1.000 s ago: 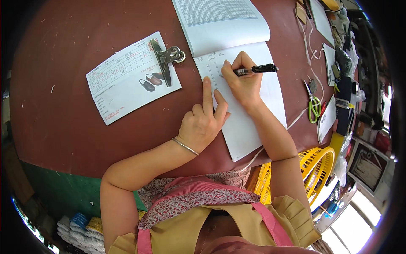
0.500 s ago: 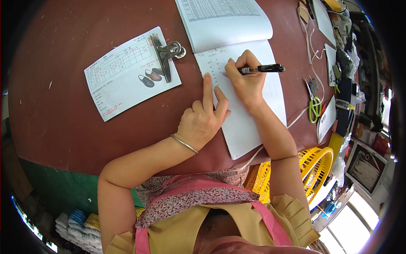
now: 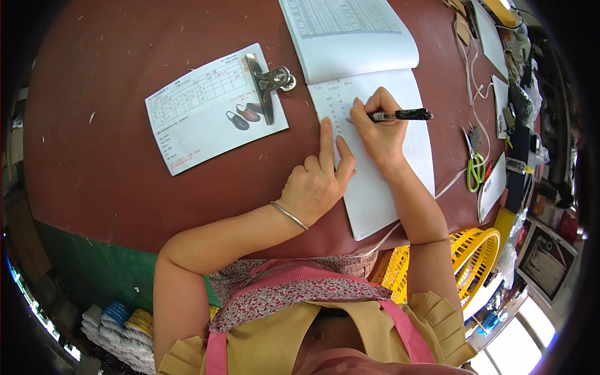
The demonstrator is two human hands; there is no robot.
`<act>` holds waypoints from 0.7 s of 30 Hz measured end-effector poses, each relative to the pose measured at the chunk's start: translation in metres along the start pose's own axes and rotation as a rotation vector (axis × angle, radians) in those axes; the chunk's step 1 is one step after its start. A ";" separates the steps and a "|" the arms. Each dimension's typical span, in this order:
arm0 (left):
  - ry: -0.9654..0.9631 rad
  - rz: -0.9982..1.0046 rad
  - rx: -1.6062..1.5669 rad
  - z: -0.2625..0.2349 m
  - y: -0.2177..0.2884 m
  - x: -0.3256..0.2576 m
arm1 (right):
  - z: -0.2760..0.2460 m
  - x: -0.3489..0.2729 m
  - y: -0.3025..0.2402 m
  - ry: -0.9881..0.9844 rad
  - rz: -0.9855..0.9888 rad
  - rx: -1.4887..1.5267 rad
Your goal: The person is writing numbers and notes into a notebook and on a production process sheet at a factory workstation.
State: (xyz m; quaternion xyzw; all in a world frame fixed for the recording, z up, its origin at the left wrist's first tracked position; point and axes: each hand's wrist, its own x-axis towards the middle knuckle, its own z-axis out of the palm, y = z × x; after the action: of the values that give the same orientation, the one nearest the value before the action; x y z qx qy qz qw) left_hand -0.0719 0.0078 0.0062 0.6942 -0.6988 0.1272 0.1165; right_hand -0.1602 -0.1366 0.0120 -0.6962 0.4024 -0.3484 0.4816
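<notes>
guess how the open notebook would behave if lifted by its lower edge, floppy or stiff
The notebook would probably flop, since its upper leaf bows in a soft curve near the fold. It may feel fairly light, as it looks thin where it lies flat.

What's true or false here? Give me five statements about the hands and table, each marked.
The right hand holds a black-and-clear plastic pen. True.
The left hand grips the silver metal clip. False: its index fingertip rests on the open white paper booklet.
The clip sits on a printed white paper sheet. True.
Green-handled metal scissors lie left of the booklet. False: the scissors lie to its right.
A yellow slatted plastic basket shows at the picture's lower right. True.
</notes>
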 end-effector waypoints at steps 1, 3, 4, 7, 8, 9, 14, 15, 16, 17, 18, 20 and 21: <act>0.005 -0.001 0.006 0.001 -0.001 -0.001 | 0.000 0.000 0.001 0.022 -0.007 -0.041; 0.000 -0.020 -0.017 0.000 0.000 0.000 | 0.001 -0.001 0.006 0.042 -0.034 -0.079; 0.009 -0.032 -0.069 0.000 0.003 0.002 | -0.004 0.000 0.005 0.046 -0.059 -0.099; -0.014 -0.041 0.011 0.001 0.008 0.000 | -0.008 -0.002 0.003 0.050 -0.034 -0.100; 0.012 -0.041 -0.002 0.002 0.009 0.000 | -0.007 -0.001 0.003 0.044 -0.051 -0.087; 0.043 -0.036 -0.035 0.005 0.011 0.000 | -0.011 -0.002 0.005 0.031 -0.031 -0.084; 0.063 -0.046 -0.012 0.007 0.009 -0.002 | -0.007 -0.001 0.004 0.017 -0.021 -0.089; 0.060 -0.045 -0.007 0.006 0.008 -0.002 | -0.006 -0.001 0.003 0.015 -0.021 -0.088; 0.061 -0.043 -0.014 0.005 0.008 -0.002 | -0.005 -0.001 0.002 0.014 -0.020 -0.089; 0.062 -0.047 -0.011 0.005 0.007 -0.002 | -0.004 0.000 0.002 0.016 -0.019 -0.091; 0.063 -0.050 -0.009 0.005 0.006 -0.002 | -0.004 0.000 0.002 0.013 -0.025 -0.095; 0.047 -0.033 -0.011 0.002 0.005 -0.001 | -0.004 0.000 0.002 0.017 -0.028 -0.109; 0.031 -0.018 -0.009 0.001 0.005 0.000 | -0.005 0.000 0.002 0.020 -0.033 -0.097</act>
State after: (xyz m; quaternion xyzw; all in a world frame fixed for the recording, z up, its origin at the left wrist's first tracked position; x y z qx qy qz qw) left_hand -0.0770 0.0080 0.0054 0.6977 -0.6914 0.1338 0.1317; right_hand -0.1652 -0.1388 0.0116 -0.7219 0.4120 -0.3433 0.4373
